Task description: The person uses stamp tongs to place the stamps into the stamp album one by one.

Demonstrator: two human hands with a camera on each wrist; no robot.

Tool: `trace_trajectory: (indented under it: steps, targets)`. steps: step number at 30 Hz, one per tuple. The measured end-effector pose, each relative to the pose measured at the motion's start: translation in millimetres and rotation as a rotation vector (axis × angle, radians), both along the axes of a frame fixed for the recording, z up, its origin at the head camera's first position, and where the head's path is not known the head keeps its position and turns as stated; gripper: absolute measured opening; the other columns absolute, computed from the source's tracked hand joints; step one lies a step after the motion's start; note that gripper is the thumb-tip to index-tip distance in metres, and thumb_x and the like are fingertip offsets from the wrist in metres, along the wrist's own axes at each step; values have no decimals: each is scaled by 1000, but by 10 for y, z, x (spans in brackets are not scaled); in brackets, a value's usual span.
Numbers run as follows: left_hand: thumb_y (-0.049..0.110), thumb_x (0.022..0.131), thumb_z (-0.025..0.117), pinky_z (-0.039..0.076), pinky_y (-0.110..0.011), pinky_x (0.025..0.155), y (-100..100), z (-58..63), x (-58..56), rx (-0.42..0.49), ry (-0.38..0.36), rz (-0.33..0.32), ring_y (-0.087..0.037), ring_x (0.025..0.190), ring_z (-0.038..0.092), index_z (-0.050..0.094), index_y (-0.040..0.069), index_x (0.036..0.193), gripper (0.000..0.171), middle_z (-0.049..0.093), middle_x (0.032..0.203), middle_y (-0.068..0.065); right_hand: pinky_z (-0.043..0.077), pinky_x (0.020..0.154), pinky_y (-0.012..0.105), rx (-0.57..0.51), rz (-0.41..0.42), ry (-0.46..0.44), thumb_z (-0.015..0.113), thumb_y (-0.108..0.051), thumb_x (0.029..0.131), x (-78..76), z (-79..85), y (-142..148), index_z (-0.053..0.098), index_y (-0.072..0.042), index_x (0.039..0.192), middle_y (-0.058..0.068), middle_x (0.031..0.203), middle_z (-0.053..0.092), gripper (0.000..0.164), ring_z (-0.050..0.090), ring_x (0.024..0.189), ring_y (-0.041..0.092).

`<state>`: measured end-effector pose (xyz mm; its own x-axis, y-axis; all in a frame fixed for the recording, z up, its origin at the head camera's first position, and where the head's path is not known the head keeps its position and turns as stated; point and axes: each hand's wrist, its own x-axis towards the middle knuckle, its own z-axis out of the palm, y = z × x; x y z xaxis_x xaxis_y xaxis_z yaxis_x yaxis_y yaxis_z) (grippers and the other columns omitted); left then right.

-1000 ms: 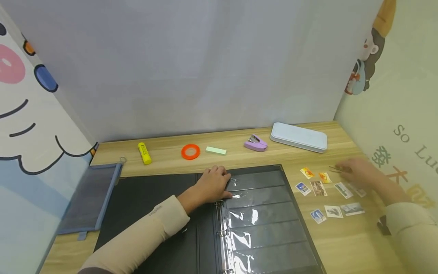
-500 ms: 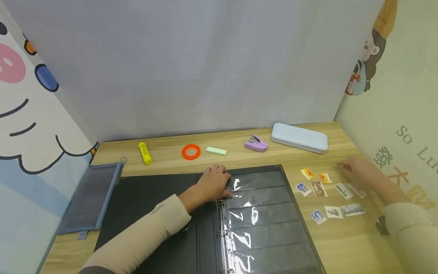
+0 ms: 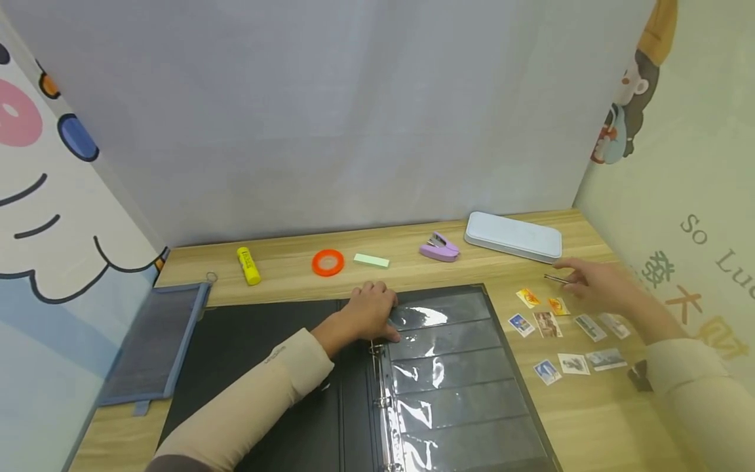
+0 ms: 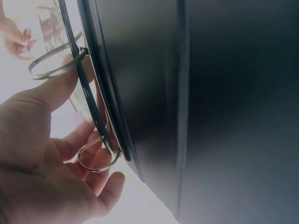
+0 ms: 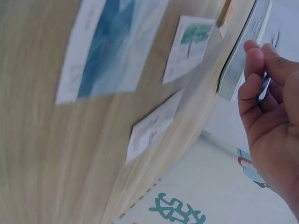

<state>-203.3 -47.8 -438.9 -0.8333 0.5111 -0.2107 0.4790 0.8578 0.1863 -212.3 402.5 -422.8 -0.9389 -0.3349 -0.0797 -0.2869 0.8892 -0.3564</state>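
Observation:
An open black ring binder lies in the head view, with a clear pocket page on its right side. My left hand rests at the top of the page beside the metal rings; in the left wrist view its thumb passes by one ring at the page's edge, its fingers loosely bent. My right hand pinches slim metal tweezers between thumb and fingers, raised beyond the stamps. Several small stamps lie to the right of the binder. Nothing shows between the tweezers' tips.
Along the back of the table lie a yellow glue stick, an orange tape roll, a pale green strip, a purple stapler and a light blue case. At left is a dark mesh pouch. Panels enclose the table.
My right hand has moved left and toward the back with the tweezers, away from the right-hand stamps and closer to the light blue case. The left hand has stayed on the binder.

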Motion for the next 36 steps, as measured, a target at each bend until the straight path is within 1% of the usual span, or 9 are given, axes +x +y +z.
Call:
trace_trajectory:
  steps: [1,7,12,16,20,24,27,30,36]
  targets:
    - [53,68,80,39,-44,92,0,-3,-8,6,-13,7,-25,109,47,57,14,120,68,54,115,-5,50,67,31,3,13,-4,61,-9,91,-3,-13,-15,57,-4,124,12,97,71,33,66,82,19]
    - [51,65,83,37,-42,90,1,-17,-49,42,-60,35,-24,106,46,55,14,118,70,53,114,-5,46,67,28,7,29,-63,61,-11,91,-28,-73,-82,66,-5,110,-2,83,67,21,56,72,10]
    - [49,63,85,37,-42,89,-2,-25,-66,65,-72,46,-23,103,45,53,14,114,70,53,110,-4,45,65,27,-13,21,-119,57,-8,91,-35,-72,-104,64,-3,109,-1,82,64,21,54,72,10]
    - [49,63,85,36,-42,90,-11,-31,-69,83,-79,54,-23,104,45,52,14,116,71,53,110,-3,44,65,26,-17,17,-136,56,-12,93,-33,-51,-138,64,-2,111,-1,81,62,22,52,71,10]
    - [50,65,83,36,-42,92,-24,-31,-63,82,-76,40,-23,106,45,52,15,122,75,54,117,-4,42,65,26,-26,37,-147,57,-18,94,-23,-42,-171,64,-3,106,-1,80,61,20,50,71,10]
    - [52,66,82,36,-41,91,-29,-24,-51,74,-59,16,-23,106,45,53,15,124,74,53,116,-4,41,66,28,-37,26,-179,52,-22,98,-16,-45,-185,63,-6,101,0,80,60,20,50,72,11]
    - [51,66,82,36,-41,89,-28,-20,-42,69,-55,9,-23,106,44,54,16,122,72,53,113,-3,43,71,32,-28,10,-181,47,-23,100,-8,-48,-192,64,-6,103,0,84,62,24,52,78,13]
    - [51,67,82,36,-41,89,-28,-16,-34,68,-52,8,-23,106,44,54,16,121,71,53,113,-3,45,75,34,-8,7,-168,48,-21,100,-8,-51,-193,65,-5,106,-1,87,64,24,54,81,13]
    - [52,67,81,36,-42,90,-38,-20,-18,71,-40,6,-23,106,44,54,16,122,71,53,116,-4,46,68,30,-3,25,-144,49,-17,99,-26,-45,-160,67,-2,102,-2,77,63,23,53,70,11]
